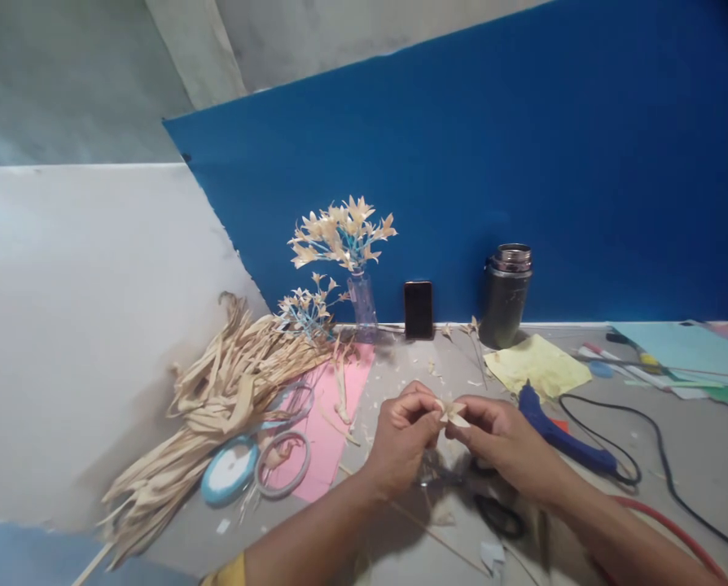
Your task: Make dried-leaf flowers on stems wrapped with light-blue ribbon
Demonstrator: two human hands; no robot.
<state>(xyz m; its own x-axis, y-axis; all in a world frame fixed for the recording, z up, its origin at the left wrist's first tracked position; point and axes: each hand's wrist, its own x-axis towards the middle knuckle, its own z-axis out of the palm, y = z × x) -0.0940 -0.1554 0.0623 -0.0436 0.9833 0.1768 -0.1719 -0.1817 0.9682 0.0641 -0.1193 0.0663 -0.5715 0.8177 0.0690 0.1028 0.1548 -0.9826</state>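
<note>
Blue board (437, 179) stood behind the back edge of the gray bench (706, 439), and a pile of dry husks (242, 391) lay toward the bench's left side. Near the front edge, the left hand (404, 435) and right hand (504, 435) held one small, pale flower (451, 413) up over the bench.

The flower might have torn if the hands had pinched too hard, because its petals looked thin. A petal could have come off, too, if the hands had tugged apart. The blue glue gun (563, 435) lay just beside the right hand, so a bump might have slid it. I couldn't tell if it was hot. A black cord (658, 435) looped near it and might have snagged that arm.

The flower sat between both hands, right at the tips of the fingers. The left fingers were pinched narrow on its left side. The right fingers were narrow too, holding its lower right side, and some petals poked out free.
</note>
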